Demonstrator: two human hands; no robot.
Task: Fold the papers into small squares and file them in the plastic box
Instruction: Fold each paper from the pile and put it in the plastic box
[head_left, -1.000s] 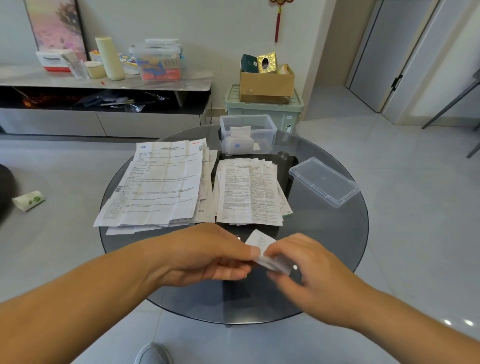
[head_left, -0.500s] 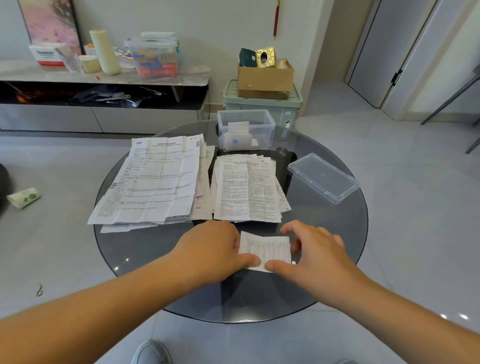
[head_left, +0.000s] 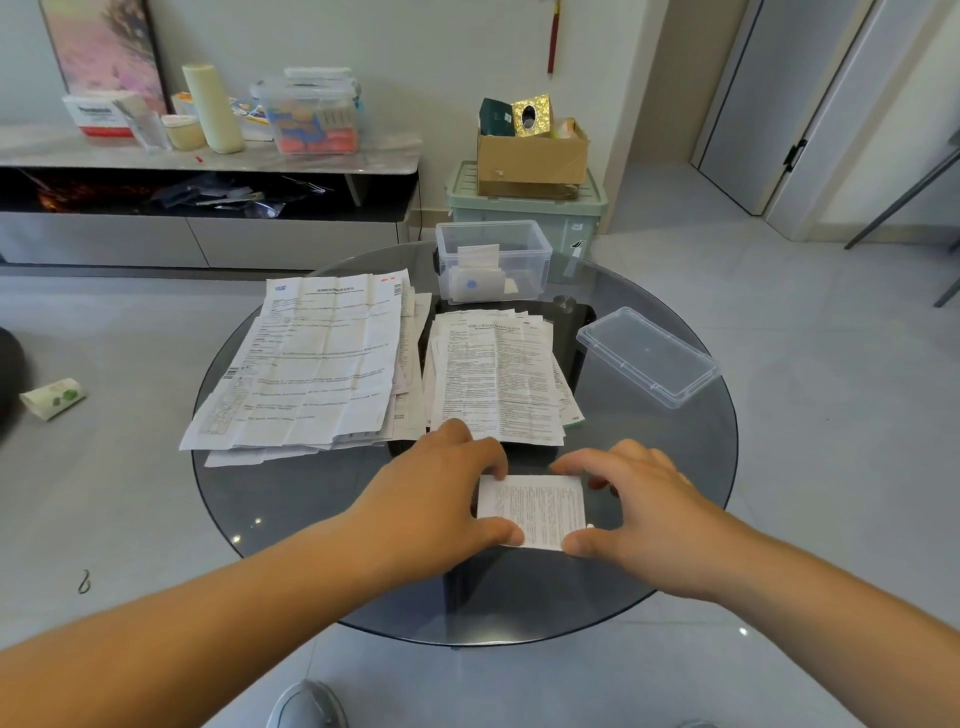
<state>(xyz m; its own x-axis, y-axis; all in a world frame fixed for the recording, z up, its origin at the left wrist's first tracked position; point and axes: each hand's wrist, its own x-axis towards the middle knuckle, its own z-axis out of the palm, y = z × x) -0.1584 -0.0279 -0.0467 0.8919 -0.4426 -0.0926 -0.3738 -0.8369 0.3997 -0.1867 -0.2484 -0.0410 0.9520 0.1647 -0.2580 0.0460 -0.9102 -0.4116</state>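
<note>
The left hand (head_left: 441, 499) and right hand (head_left: 644, 499) are gripping the folded sheet (head_left: 535, 512) by its two sides, flat on the table (head_left: 291, 499). A large stack (head_left: 317, 364) and a small stack (head_left: 498, 379) are lying beyond it, and the box (head_left: 493, 260) is standing farthest.

Head cam, wide-angle, fwd + down, near glass table (head_left: 291, 499)

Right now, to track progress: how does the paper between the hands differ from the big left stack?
The folded paper is small, nearly square; the left stack is large, creased open sheets. The left hand and right hand hold the folded paper's edges; the left stack lies untouched. Both are printed white paper on the table.
</note>
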